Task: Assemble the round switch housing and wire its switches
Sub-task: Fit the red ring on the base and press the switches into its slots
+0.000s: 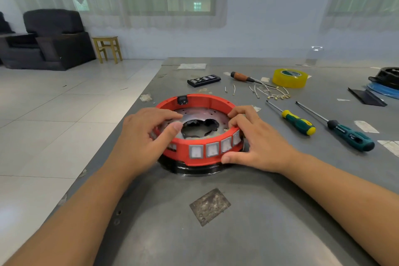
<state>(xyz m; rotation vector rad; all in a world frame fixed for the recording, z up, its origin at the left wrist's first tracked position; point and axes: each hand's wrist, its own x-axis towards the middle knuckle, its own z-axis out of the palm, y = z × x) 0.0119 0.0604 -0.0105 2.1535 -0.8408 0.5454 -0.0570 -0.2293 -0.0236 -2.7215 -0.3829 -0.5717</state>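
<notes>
On the table (269,211), left hand (146,134) and right hand (257,138) grip opposite sides of the red ring (194,158), fingers curled over its rim.

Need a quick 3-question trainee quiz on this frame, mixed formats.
1. True or false: both hands grip the round red plastic switch housing.
2. The yellow roll of tape lies: A) inside the housing, B) at the table's far right, C) on the floor.
3. Fill in: the loose short wires lie just behind the two ____-handled screwdrivers.

Key: 1 true, left hand and right hand hold opposite sides; 2 B; 3 green.
</notes>
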